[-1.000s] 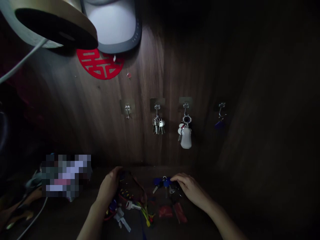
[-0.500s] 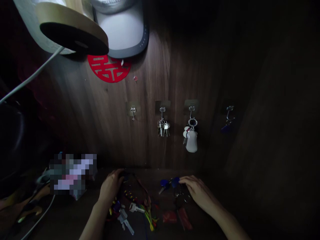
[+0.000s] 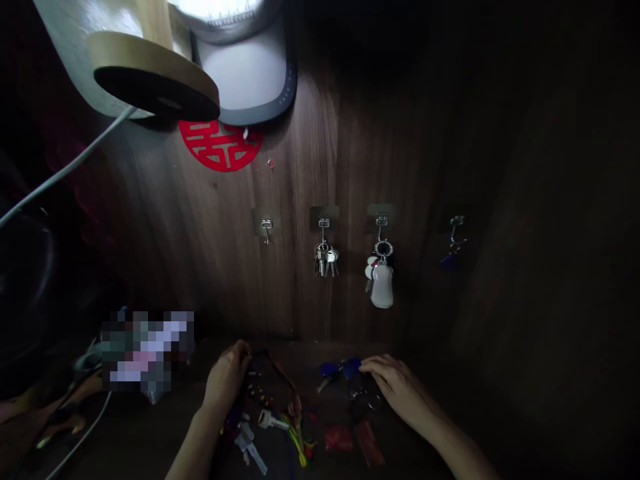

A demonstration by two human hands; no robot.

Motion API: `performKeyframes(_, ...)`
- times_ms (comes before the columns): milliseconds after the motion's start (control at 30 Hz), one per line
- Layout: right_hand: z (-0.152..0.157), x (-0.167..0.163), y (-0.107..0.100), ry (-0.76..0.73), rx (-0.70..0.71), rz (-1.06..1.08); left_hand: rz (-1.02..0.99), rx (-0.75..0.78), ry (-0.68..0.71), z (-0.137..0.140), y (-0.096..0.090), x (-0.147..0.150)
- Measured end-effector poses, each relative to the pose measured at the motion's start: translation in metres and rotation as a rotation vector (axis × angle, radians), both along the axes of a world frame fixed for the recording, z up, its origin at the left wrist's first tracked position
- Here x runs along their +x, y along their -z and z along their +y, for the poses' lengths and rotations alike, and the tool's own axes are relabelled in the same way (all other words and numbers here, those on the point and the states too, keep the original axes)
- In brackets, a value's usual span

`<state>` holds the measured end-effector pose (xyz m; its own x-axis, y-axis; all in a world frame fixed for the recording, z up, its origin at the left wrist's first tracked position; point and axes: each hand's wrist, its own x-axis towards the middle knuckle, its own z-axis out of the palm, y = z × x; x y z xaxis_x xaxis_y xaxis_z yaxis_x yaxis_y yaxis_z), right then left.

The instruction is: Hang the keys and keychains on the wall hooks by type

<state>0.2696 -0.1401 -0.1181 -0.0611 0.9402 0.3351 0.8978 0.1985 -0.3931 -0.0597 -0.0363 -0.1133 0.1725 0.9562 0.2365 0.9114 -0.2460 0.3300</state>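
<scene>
My left hand (image 3: 227, 375) is at the left of the dark shelf, its fingers curled at the upper end of a brown keychain strap (image 3: 283, 375). Its fingertips are partly hidden. Below it are a yellow-dotted dark cord (image 3: 260, 396), silver keys (image 3: 250, 445), another key (image 3: 271, 419) and a yellow-green-red tassel (image 3: 299, 445). My right hand (image 3: 397, 385) has its fingertips closed at the edge of a blue-headed key (image 3: 352, 367). Beside that lies another blue-headed key (image 3: 328, 369). Metal rings (image 3: 367, 399) and two red tags, one flat (image 3: 339, 438) and one tilted (image 3: 370, 443), lie nearer me.
Hooks line the wooden wall: a bare hook (image 3: 267, 231), a silver key bunch (image 3: 326, 260), keys with a white fob (image 3: 383, 287), and a blue item (image 3: 450, 260). Above are a cap (image 3: 245, 73), a red cutout (image 3: 225, 150) and a round lamp base (image 3: 155, 73) with a white cable (image 3: 65, 167).
The view has tilted up slightly, so the wall items sit a little lower. My left hand has shifted slightly right; my right hand stays at the blue-headed key.
</scene>
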Motion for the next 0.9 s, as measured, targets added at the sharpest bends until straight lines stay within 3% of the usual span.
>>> performKeyframes(100, -0.001, 0.000, -0.004, -0.012, 0.037, -0.014, -0.134, 0.131, 0.029, 0.001, -0.002, 0.002)
performKeyframes(200, -0.002, 0.000, -0.008, -0.014, 0.082, -0.013, -0.487, 0.154, 0.055, 0.003, -0.008, 0.008)
performKeyframes(333, -0.003, -0.002, -0.011, -0.016, 0.130, -0.013, -0.991, -0.074, 0.086, -0.002, -0.018, 0.024)
performKeyframes(467, -0.004, -0.009, -0.012, -0.043, 0.185, -0.005, -1.321, -0.339, 0.105, -0.015, -0.025, 0.044)
performKeyframes(667, -0.010, -0.032, -0.017, -0.108, 0.332, -0.006, -1.527, -0.618, 0.204, -0.036, -0.020, 0.073)
performKeyframes(900, -0.021, -0.059, -0.025, -0.217, 0.495, -0.063, -1.562, -0.757, 0.254, -0.057, -0.016, 0.094)
